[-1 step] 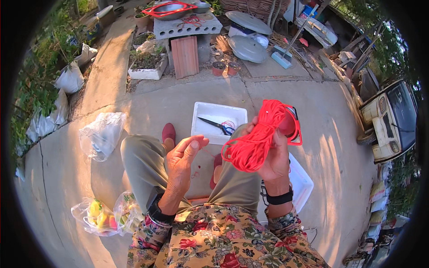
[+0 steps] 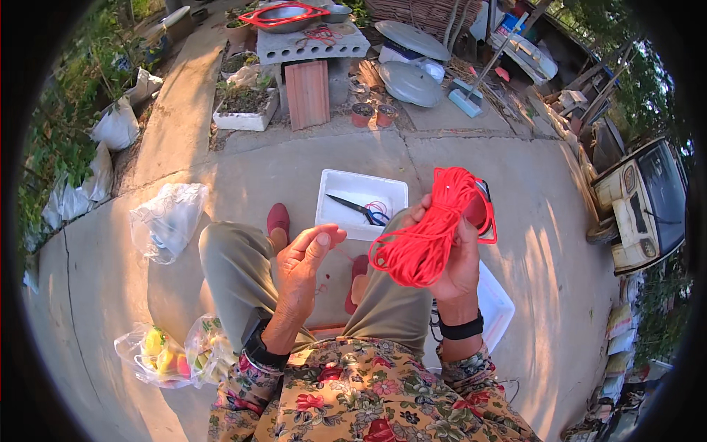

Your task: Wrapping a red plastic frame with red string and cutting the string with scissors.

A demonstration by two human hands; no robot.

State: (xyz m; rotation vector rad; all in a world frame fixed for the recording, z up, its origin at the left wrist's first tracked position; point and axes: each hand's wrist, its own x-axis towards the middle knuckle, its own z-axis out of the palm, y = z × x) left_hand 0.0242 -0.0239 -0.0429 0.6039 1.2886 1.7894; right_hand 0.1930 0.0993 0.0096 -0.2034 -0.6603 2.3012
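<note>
My right hand (image 2: pixel 458 267) grips a thick hank of bright red cord (image 2: pixel 423 239), its loops hanging toward the left. Just behind the hank shows a red-edged object with a dark part (image 2: pixel 487 214); whether I hold it too I cannot tell. My left hand (image 2: pixel 303 261) is raised above my left knee, thumb and fingertips pinched together. A thin reddish strand (image 2: pixel 343 253) runs from those fingertips down to the right. Beyond both hands, a white foam box (image 2: pixel 324 210) stands on the ground, holding dark-bladed scissors (image 2: pixel 359 208) with blue handles and some thin red loops.
Another white box (image 2: pixel 495 306) lies beside my right leg. To my left are a clear plastic bag (image 2: pixel 168 221) and bags of yellow and red items (image 2: pixel 163 355). Farther off stand a concrete block table (image 2: pixel 313 48), a planter (image 2: pixel 247 118) and a white vehicle (image 2: pixel 641 199).
The view has shifted very slightly. Both hands keep the same hold, and the red hank sits marginally lower in the picture.
</note>
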